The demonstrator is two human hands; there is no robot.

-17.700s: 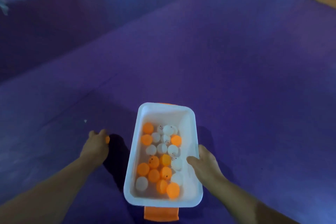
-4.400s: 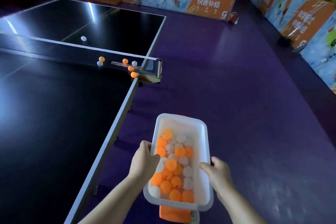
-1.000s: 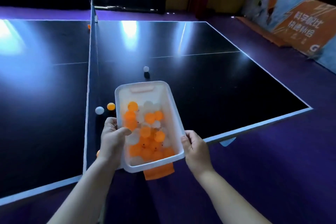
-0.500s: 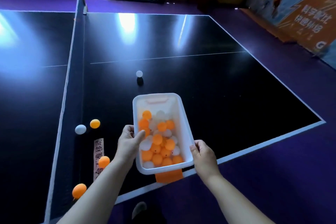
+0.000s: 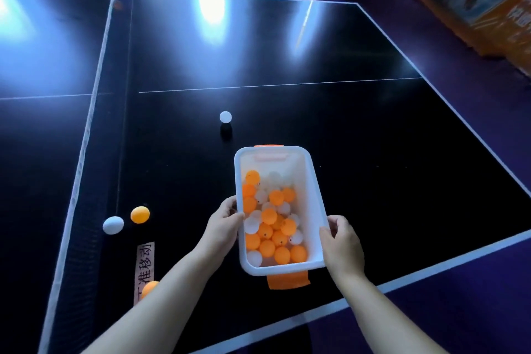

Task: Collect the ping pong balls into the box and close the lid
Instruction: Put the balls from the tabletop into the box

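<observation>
White plastic box (image 5: pixel 314 190), open-topped, holds mixed orange and white balls (image 5: pixel 270 217). Left hand (image 5: pixel 227 224) grips the box's left rim, right hand (image 5: pixel 342 241) its right rim, over the table (image 5: pixel 373 138). Loose white ball (image 5: pixel 225 117) lies beyond the box; orange ball (image 5: pixel 140 214) and second white ball (image 5: pixel 113 225) lie left of the box.

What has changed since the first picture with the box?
The box was lifted off the purple floor and carried to the black table. The left hand, then down by the floor, now grips the box rim; the right hand still holds the other side. The box stays open.
</observation>
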